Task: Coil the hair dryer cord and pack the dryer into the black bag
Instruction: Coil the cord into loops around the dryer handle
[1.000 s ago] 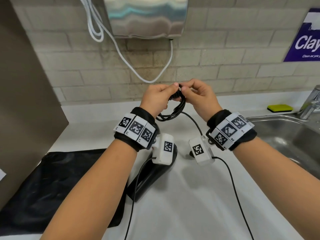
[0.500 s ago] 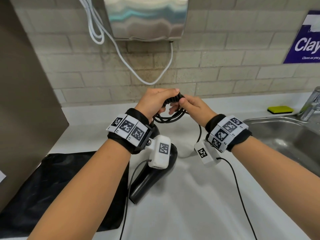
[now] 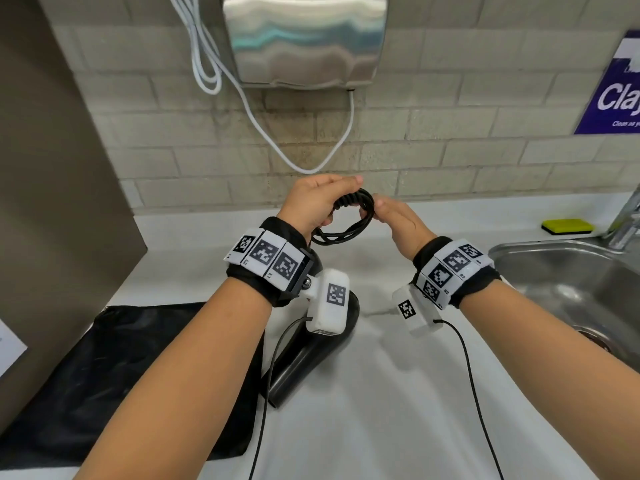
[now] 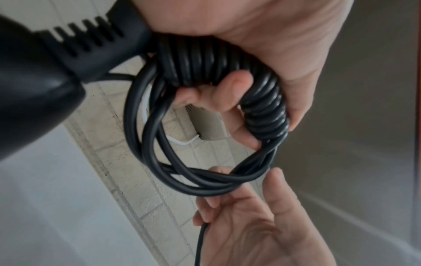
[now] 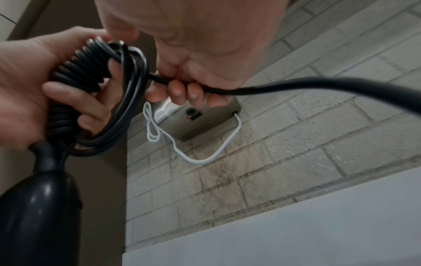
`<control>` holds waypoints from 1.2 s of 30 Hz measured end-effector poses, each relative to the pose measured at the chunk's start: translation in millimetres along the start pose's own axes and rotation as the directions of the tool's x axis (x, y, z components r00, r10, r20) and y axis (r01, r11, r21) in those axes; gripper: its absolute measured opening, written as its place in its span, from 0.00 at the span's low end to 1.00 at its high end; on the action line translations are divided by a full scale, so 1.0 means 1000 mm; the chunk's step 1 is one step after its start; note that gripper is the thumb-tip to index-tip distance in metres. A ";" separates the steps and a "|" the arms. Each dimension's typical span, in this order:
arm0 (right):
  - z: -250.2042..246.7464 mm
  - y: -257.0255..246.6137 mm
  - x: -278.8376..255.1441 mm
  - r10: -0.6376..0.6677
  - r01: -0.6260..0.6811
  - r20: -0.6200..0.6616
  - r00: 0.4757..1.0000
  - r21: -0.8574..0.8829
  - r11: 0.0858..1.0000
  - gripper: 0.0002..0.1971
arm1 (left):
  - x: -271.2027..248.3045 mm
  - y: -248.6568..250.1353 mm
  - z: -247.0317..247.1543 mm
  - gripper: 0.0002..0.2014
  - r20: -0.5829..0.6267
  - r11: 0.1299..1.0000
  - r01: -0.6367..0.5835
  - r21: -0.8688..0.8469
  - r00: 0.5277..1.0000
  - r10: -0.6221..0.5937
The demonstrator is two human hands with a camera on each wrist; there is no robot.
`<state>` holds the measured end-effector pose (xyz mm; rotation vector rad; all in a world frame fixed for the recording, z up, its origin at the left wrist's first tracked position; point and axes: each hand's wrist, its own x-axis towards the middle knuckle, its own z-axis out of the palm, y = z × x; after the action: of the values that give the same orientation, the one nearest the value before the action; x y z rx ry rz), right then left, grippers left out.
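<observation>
Both hands are up over the counter (image 3: 398, 393) near the back wall, working the cord (image 3: 349, 220). Left hand (image 3: 317, 202) has its fingers curled tight round the bundle, the thick spiral part sitting in the palm with a few plain loops hanging off it. Right hand (image 3: 398, 221) is just beside it, fingers curled over the loose run of cord (image 5: 284, 86) that leads out of the loops and trails off past the wrist camera. Dryer (image 3: 311, 355) hangs off the left hand by its cord end, body slanting down toward the counter, can't tell if the nozzle end is touching. Bag (image 3: 121, 375) lies flat on the counter at the left, under the left forearm, edge right by the dryer. Sink (image 3: 571, 271) and a yellow sponge (image 3: 568, 226) are off to the right, wall hand dryer (image 3: 304, 39) above
</observation>
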<state>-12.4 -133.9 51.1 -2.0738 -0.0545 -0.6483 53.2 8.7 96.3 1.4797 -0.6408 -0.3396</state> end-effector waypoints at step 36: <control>0.017 0.066 -0.039 0.457 -0.431 -0.027 0.889 -0.384 0.817 0.06 | -0.003 -0.003 -0.016 0.10 -0.059 0.995 -0.024 -0.093 0.998 0.019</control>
<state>-20.4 -149.9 -25.7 -2.3631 0.5501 -0.3109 60.4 22.9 93.1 1.3872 -0.5862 -0.3053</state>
